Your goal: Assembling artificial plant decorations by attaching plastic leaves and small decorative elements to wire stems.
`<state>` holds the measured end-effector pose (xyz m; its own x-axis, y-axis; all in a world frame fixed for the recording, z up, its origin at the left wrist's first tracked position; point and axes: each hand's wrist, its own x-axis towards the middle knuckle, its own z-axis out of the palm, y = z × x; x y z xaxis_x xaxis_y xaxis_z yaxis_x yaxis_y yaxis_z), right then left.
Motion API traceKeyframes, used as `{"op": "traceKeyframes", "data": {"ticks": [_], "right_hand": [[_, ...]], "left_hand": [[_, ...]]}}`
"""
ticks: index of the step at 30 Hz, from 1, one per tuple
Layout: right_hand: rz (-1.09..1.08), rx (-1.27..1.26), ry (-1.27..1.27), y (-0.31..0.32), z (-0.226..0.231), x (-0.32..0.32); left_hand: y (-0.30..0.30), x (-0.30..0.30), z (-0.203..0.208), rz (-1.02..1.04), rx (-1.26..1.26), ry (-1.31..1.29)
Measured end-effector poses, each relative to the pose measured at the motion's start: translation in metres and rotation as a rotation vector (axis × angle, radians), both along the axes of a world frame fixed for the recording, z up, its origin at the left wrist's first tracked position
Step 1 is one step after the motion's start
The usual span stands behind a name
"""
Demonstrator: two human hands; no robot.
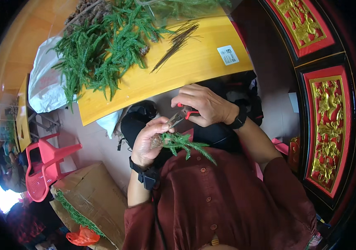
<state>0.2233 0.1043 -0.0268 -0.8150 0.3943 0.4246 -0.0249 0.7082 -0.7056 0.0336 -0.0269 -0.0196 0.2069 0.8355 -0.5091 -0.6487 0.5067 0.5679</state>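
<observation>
Over my lap, my left hand [151, 139] is closed round the stem end of a green artificial pine sprig [184, 143], whose needled tips point to the right. My right hand [205, 104] grips red-handled pliers [178, 118], with the handles partly hidden by my fingers. The metal jaws reach down to my left fingertips at the sprig's stem end. Whether the jaws are closed on a wire there is too small to tell. Both wrists carry dark bands, the left one with a black box on it.
On the yellow table [205, 62] ahead lie a heap of green sprigs [103, 50], a bundle of thin brown wires [178, 43], pine cones [88, 14] and a clear container [182, 12]. A white bag [47, 79] hangs at its left. Lower left are a pink chair [47, 160] and a cardboard box [94, 191].
</observation>
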Motion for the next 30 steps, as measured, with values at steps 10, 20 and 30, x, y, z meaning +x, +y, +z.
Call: {"op": "traceKeyframes", "data": {"ticks": [10,20,30], "right_hand": [[0.05,-0.105,-0.044,0.003,-0.01,0.013],[-0.02,-0.4,-0.385,-0.003,-0.002,0.022],[-0.181,-0.298,-0.271,-0.012,-0.001,0.018]], "left_hand": [[0.0,0.008,-0.001,-0.063,0.088,0.04],[0.007,0.021,0.022,0.105,0.173,0.716],[0.015,0.024,0.011,0.366,0.193,0.785]]}}
